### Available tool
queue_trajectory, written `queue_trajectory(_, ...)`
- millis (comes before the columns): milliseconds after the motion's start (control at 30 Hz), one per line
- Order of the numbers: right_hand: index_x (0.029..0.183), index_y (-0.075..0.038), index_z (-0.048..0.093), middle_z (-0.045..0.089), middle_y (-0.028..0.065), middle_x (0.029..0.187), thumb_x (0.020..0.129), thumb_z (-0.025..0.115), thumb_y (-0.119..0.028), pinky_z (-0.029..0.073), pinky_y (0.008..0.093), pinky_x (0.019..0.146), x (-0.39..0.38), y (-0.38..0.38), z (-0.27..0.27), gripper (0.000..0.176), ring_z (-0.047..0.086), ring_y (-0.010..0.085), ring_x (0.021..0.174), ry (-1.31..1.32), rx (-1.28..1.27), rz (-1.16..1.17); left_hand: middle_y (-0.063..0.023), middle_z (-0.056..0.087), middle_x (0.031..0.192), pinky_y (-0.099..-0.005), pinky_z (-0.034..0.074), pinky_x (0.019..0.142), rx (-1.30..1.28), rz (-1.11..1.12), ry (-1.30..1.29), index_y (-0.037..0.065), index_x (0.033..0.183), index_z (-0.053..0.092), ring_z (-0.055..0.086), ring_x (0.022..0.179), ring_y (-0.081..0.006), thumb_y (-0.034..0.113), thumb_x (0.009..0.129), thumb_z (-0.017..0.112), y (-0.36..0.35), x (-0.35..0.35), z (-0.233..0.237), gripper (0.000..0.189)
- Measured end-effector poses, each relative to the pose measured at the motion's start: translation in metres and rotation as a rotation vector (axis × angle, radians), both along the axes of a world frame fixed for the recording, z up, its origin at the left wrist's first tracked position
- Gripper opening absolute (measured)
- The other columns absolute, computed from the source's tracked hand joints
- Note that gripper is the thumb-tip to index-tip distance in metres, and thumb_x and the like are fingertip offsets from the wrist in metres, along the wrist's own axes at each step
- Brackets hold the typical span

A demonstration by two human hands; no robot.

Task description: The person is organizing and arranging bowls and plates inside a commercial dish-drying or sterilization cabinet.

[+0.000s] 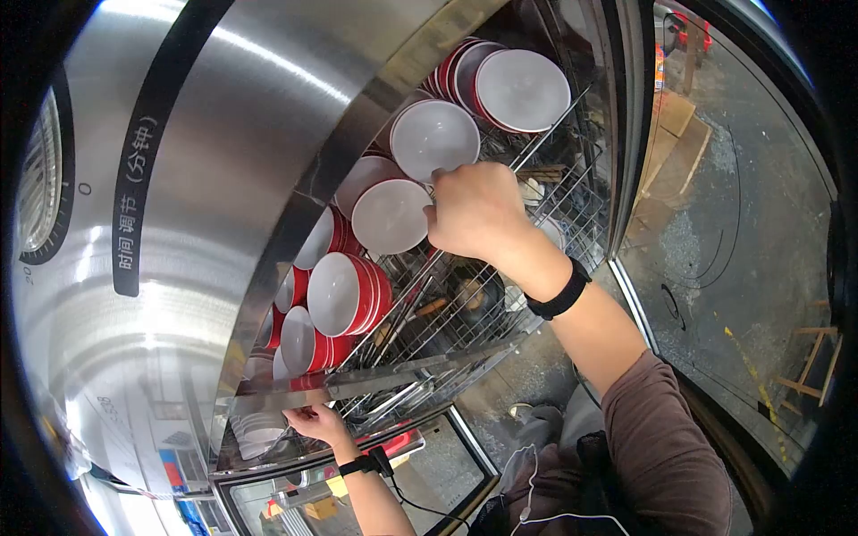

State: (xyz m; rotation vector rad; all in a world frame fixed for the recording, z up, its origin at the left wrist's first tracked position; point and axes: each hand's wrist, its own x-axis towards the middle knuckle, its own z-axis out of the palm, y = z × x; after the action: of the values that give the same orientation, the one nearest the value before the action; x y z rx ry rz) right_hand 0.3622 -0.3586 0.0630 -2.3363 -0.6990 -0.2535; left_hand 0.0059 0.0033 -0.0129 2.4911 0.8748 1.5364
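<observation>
Red-and-white bowls [391, 216] lie on their sides in stacks on a wire rack inside a steel cabinet, their white insides facing out. My right hand [478, 210] is closed at the rack's front, its curled fingers beside the rims of two middle bowls; what it grips is hidden. Lower left, my left hand [315, 422] has its fingers loosely curled and apart, near white bowls [261, 429] behind the steel edge. Nothing shows in its grasp. Both wrists wear black bands.
The steel cabinet front [214, 161] with a dial fills the left side. A glass door [733, 223] stands open at the right, and another [357, 473] below. Through the wire rack [447, 308], lower items show. Cardboard [672, 134] and a wooden stool [809, 362] are on the floor.
</observation>
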Motion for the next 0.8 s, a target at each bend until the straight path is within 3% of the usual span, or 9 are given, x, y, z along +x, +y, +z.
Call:
queue_trajectory(133, 0.097, -0.004, 0.074, 0.072, 0.0172, 0.073, 0.079, 0.072, -0.029, 0.057, 0.0479, 0.066, 0.000, 0.002, -0.002, 0.030, 0.073, 0.0376, 0.073, -0.016, 0.020, -0.009, -0.0126, 0.060, 0.089, -0.0341, 0.045, 0.066, 0.072, 0.051, -0.032, -0.008, 0.110, 0.055, 0.053, 0.076, -0.0211, 0.000, 0.084, 0.061, -0.013, 0.009, 0.003, 0.028)
queue_trajectory(233, 0.110, -0.005, 0.071, 0.073, 0.0165, 0.079, 0.081, 0.074, -0.027, 0.057, 0.0478, 0.067, -0.003, 0.002, 0.001, 0.036, 0.073, 0.0365, 0.078, -0.012, 0.027, -0.013, -0.0130, 0.059, 0.083, -0.0370, 0.043, 0.064, -0.010, 0.009, 0.002, -0.006, 0.106, 0.056, 0.053, 0.072, -0.0246, 0.001, 0.082, 0.060, -0.007, 0.004, 0.004, 0.025)
queue_trajectory(333, 0.120, -0.004, 0.066, 0.074, 0.0158, 0.087, 0.083, 0.076, -0.025, 0.057, 0.0475, 0.070, -0.003, 0.011, -0.006, 0.044, 0.072, 0.0353, 0.083, -0.237, 0.079, 0.013, -0.0117, 0.056, 0.077, -0.0399, 0.042, 0.064, 0.205, 0.066, 0.041, -0.003, 0.098, 0.055, 0.051, 0.069, -0.0276, 0.002, 0.080, 0.060, -0.004, 0.004, 0.001, 0.019)
queue_trajectory(433, 0.124, -0.003, 0.063, 0.074, 0.0149, 0.092, 0.084, 0.077, -0.024, 0.057, 0.0464, 0.072, 0.000, 0.023, 0.000, 0.047, 0.071, 0.0340, 0.087, -0.314, 0.094, 0.086, -0.0138, 0.051, 0.078, -0.0479, 0.037, 0.072, 0.017, 0.068, 0.047, 0.002, 0.088, 0.048, 0.044, 0.075, -0.0355, 0.003, 0.073, 0.057, -0.006, 0.005, 0.002, 0.017)
queue_trajectory(567, 0.114, -0.001, 0.068, 0.074, 0.0140, 0.089, 0.084, 0.073, -0.021, 0.058, 0.0441, 0.070, 0.010, 0.041, 0.002, 0.036, 0.073, 0.0325, 0.085, -0.329, -0.028, 0.063, -0.0132, 0.049, 0.076, -0.0466, 0.036, 0.071, 0.020, 0.084, 0.005, 0.002, 0.085, 0.046, 0.044, 0.074, -0.0346, 0.003, 0.072, 0.055, -0.025, 0.015, 0.012, 0.016)
queue_trajectory(667, 0.078, -0.011, 0.075, 0.075, 0.0113, 0.083, 0.080, 0.068, -0.015, 0.059, 0.0403, 0.070, 0.016, 0.046, 0.003, 0.008, 0.075, 0.0277, 0.083, -0.423, 0.001, -0.003, -0.0132, 0.049, 0.076, -0.0465, 0.035, 0.073, 0.025, 0.050, 0.013, 0.002, 0.085, 0.048, 0.045, 0.074, -0.0352, 0.004, 0.071, 0.054, -0.025, 0.015, 0.014, 0.016)
queue_trajectory(800, 0.081, -0.011, 0.076, 0.075, 0.0111, 0.078, 0.084, 0.066, -0.019, 0.058, 0.0420, 0.069, 0.021, 0.045, 0.003, 0.013, 0.075, 0.0290, 0.080, -0.463, -0.047, 0.061, -0.0145, 0.052, 0.080, -0.0479, 0.037, 0.078, 0.094, 0.054, 0.047, 0.002, 0.086, 0.050, 0.049, 0.078, -0.0371, 0.006, 0.068, 0.056, -0.024, 0.013, 0.014, 0.019)
